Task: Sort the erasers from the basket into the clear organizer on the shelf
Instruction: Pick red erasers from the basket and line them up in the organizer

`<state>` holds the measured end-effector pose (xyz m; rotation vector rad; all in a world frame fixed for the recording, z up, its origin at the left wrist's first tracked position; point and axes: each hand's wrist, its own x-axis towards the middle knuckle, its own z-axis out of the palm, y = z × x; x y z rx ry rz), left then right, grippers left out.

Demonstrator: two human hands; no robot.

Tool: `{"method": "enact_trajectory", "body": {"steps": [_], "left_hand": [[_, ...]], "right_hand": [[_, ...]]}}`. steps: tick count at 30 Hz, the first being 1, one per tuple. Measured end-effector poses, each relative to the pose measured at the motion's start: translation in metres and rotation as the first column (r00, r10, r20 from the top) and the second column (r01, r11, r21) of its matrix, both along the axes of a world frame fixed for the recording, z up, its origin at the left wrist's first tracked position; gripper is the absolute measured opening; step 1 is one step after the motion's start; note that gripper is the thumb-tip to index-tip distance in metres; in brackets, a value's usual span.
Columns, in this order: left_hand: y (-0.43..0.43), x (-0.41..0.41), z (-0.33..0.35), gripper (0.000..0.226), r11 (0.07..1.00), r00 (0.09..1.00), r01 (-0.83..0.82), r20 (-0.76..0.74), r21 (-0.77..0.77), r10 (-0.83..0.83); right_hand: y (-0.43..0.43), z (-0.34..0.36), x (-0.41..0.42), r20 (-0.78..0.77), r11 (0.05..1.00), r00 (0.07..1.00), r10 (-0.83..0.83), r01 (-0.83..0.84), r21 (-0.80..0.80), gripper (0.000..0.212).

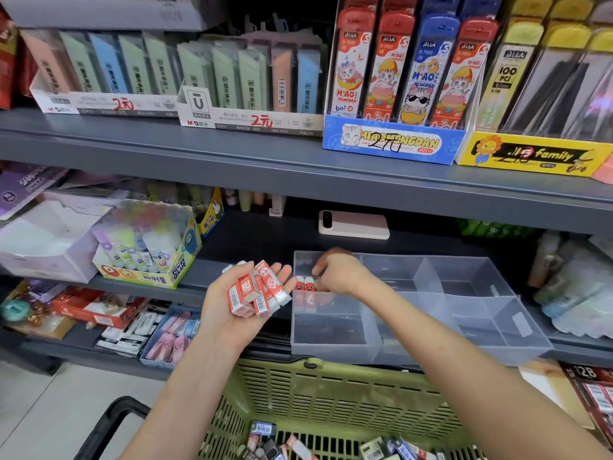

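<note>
- Left hand (220, 308): palm up, fingers nearly straight, cradling a loose pile of red erasers (257, 288). Their long axes run mostly away from me.
- Right hand (341, 273): reaches into the back-left compartment of the clear organizer (428, 275) on the shelf (232, 247), touching or just beside two upright erasers (305, 283).
- Key relation: the pile lies just left of that compartment, and I judge the right hand nearer.
- Hidden: the right fingertips curl out of sight, so I cannot tell whether they pinch anything.
- Remaining stock (381, 449): in the green basket (331, 393) below, cut off by the frame edge.
</note>
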<state>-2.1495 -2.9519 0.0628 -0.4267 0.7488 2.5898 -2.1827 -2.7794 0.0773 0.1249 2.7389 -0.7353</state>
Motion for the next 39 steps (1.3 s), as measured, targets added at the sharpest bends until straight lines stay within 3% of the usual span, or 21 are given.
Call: {"method": "enact_trajectory", "body": {"steps": [3,5,8,10,13,16,20,23,26,29,31,33,36,39], "left_hand": [[-0.001,0.0,0.0,0.044,0.998,0.999,-0.042,0.008,0.044,0.042],[-0.003,-0.002,-0.001,0.038,0.996,0.997,-0.071,0.002,0.062,0.071],[0.0,-0.002,0.001,0.027,0.998,0.999,-0.036,-0.036,0.057,0.038],[0.003,0.0,0.005,0.017,1.0,0.997,-0.002,-0.08,0.021,0.003],[0.008,0.003,0.013,0.018,0.999,0.99,0.036,-0.137,0.008,-0.035],[0.013,0.004,0.02,0.015,0.999,0.988,0.035,-0.153,0.016,-0.033],[0.019,0.004,0.024,0.021,0.999,0.989,0.038,-0.146,-0.011,-0.039],[0.024,0.005,0.022,0.026,0.999,0.99,0.036,-0.137,-0.03,-0.04],[0.03,0.007,0.02,0.022,0.993,0.985,0.044,-0.162,-0.107,-0.061],[0.033,0.008,0.019,0.02,0.984,0.983,0.051,-0.168,-0.169,-0.08],[0.034,0.008,0.019,0.021,0.981,0.985,0.051,-0.155,-0.185,-0.08],[0.035,0.008,0.019,0.022,0.979,0.987,0.046,-0.139,-0.196,-0.075],[0.035,0.008,0.017,0.022,0.976,0.99,0.044,-0.12,-0.213,-0.071],[0.034,0.008,0.015,0.019,0.977,0.992,0.043,-0.109,-0.21,-0.067]], "right_hand": [[-0.01,0.011,0.014,-0.255,0.978,0.962,-0.096,0.044,-0.203,0.025],[-0.021,0.02,0.027,-0.338,0.972,0.938,-0.074,-0.008,-0.235,0.039],[-0.035,0.026,0.042,-0.264,0.978,0.964,0.019,-0.073,-0.197,0.038],[-0.035,0.028,0.045,-0.184,0.938,0.983,-0.006,-0.059,-0.342,0.027],[-0.024,0.034,0.052,0.004,0.769,0.999,-0.049,0.04,-0.638,0.017],[0.0,0.036,0.059,0.031,0.697,0.999,-0.035,0.047,-0.716,0.006],[0.05,0.035,0.063,-0.045,0.741,0.981,-0.19,0.114,-0.662,0.003],[0.086,0.028,0.065,-0.176,0.858,0.944,-0.279,0.163,-0.487,0.013],[0.107,0.023,0.065,-0.253,0.944,0.934,-0.251,0.179,-0.278,0.032],[0.115,0.021,0.06,-0.277,0.971,0.94,-0.2,0.152,-0.185,0.016],[0.116,0.023,0.056,-0.25,0.957,0.943,-0.219,0.157,-0.245,0.016],[0.115,0.026,0.049,-0.199,0.951,0.952,-0.234,0.181,-0.251,0.033],[0.108,0.023,0.036,-0.111,0.988,0.982,-0.155,0.155,-0.008,0.039],[0.099,0.014,0.026,0.005,0.987,0.993,-0.12,0.119,0.106,0.039]]}}
